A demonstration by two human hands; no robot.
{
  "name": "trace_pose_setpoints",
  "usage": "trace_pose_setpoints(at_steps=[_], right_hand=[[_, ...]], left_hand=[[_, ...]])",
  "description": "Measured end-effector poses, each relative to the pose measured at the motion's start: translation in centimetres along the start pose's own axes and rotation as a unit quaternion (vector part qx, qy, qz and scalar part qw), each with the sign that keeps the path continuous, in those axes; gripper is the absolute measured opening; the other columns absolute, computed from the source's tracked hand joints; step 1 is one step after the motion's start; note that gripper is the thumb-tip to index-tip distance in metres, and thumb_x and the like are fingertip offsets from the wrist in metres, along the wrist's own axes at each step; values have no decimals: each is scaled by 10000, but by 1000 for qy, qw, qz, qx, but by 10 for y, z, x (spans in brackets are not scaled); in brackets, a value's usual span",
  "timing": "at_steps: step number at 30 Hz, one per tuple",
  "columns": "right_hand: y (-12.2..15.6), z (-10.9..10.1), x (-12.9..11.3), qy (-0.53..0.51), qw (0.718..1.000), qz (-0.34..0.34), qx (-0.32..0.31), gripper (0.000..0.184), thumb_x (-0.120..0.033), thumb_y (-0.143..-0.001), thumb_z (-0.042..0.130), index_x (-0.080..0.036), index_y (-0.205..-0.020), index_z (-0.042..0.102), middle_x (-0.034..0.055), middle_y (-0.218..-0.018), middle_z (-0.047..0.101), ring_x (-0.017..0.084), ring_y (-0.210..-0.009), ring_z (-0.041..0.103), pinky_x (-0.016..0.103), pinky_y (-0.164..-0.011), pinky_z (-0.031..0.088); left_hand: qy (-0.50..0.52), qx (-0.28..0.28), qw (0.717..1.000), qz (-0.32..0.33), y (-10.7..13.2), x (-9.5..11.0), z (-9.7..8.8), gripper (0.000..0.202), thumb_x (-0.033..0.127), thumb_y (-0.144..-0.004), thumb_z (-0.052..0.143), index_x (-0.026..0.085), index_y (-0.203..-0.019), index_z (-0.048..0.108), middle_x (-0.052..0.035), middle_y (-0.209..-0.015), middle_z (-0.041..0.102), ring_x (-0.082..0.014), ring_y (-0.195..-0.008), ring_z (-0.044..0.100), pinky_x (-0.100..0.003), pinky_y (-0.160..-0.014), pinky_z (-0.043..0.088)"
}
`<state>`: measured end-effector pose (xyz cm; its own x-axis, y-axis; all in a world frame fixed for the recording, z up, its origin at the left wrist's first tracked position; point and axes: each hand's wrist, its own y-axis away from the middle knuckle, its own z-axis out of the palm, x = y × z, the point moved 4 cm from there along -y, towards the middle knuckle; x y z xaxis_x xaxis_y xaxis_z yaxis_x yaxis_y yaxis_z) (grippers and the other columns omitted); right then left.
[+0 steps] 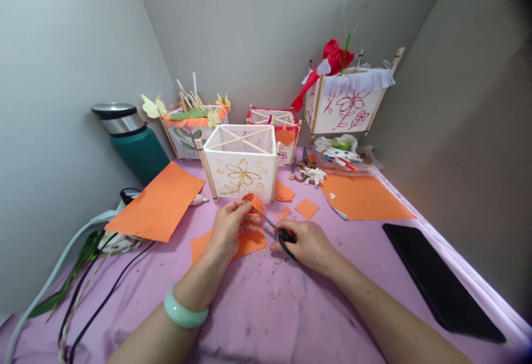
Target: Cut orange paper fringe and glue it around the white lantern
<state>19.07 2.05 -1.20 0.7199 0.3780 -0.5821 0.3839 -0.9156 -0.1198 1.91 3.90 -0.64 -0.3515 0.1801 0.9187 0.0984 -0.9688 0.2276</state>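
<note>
My left hand point(230, 227) pinches a small piece of orange paper point(255, 201) whose edge is cut into thin strips. Closed around the black handles of a pair of scissors point(286, 237) is my right hand point(312, 245), with the blades reaching up and left to the orange piece. Whether the blades are apart is too small to tell. Under my left hand lies a larger orange sheet point(249, 245). Just behind both hands stands a white box lantern point(243, 173) with stick corners and a yellow flower drawing. Small orange scraps point(306, 209) lie beside it.
Orange sheets point(162, 203) lie left and right. Further back are decorated boxes point(349, 103), a teal bottle point(137, 145), and a clear tray point(343, 159) of markers. A black phone-like slab point(440, 281) lies right; cables point(112, 283) trail at left.
</note>
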Motion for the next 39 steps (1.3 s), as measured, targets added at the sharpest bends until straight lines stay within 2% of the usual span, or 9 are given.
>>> trace_pose_setpoints(at_steps=[13, 21, 25, 28, 30, 35, 37, 39], right_hand=[[-1, 2, 2, -7, 1000, 4, 0, 261, -454, -729, 705, -208, -803, 659, -35, -627, 581, 103, -547, 464, 203, -532, 288], [-1, 2, 3, 9, 1000, 9, -11, 259, -455, -740, 694, -208, -810, 665, -27, -645, 608, 111, -556, 496, 209, -534, 295], [0, -6, 6, 29, 999, 16, -26, 282, -472, -727, 700, -228, -866, 665, -17, -714, 660, 137, -630, 571, 217, -570, 326], [1, -20, 16, 75, 996, 43, -28, 297, -434, -725, 702, -251, -954, 657, -1, -809, 695, 174, -727, 620, 235, -614, 350], [2, -30, 25, 108, 992, 58, -28, 356, -373, -712, 706, -262, -1043, 637, 18, -915, 699, 201, -816, 628, 249, -646, 367], [8, -48, 45, 126, 989, 51, -65, 735, -256, -626, 723, -221, -1320, 484, 97, -1201, 601, 261, -1083, 541, 319, -860, 391], [11, -52, 50, 123, 988, 54, -80, 780, -267, -632, 708, -211, -1363, 441, 112, -1219, 585, 271, -1103, 527, 335, -885, 391], [11, -56, 51, 129, 986, 64, -81, 724, -297, -663, 681, -206, -1348, 463, 116, -1215, 589, 275, -1090, 539, 332, -867, 404]], left_hand=[[3, -2, 1000, 5, -1, -1, 0, 196, 222, -658, 722, 117, -737, 576, -25, -629, 658, -135, -492, 644, -190, -395, 489], [-4, -1, 1000, 7, -1, -1, -1, 215, 242, -647, 721, 126, -736, 564, -17, -579, 644, -134, -491, 634, -195, -415, 493], [3, 16, 1000, 25, -1, 0, -4, 237, 253, -632, 732, 140, -731, 548, 12, -554, 625, -118, -470, 612, -197, -428, 485], [15, 31, 998, 45, -1, 3, -7, 252, 257, -625, 739, 152, -732, 536, 30, -551, 615, -110, -463, 596, -191, -419, 453], [23, 33, 998, 56, -2, 6, -8, 252, 264, -634, 735, 159, -742, 533, 41, -522, 599, -105, -451, 580, -190, -423, 436], [64, 4, 994, 93, -3, 15, -11, 247, 262, -637, 735, 155, -739, 537, 33, -531, 617, -79, -436, 546, -193, -477, 425], [72, 0, 992, 104, 0, 23, -15, 257, 254, -620, 747, 150, -743, 547, 32, -547, 622, -79, -447, 551, -194, -482, 422], [72, 3, 990, 123, 5, 37, -20, 257, 258, -621, 749, 149, -749, 555, 28, -561, 628, -84, -461, 557, -199, -486, 426]])
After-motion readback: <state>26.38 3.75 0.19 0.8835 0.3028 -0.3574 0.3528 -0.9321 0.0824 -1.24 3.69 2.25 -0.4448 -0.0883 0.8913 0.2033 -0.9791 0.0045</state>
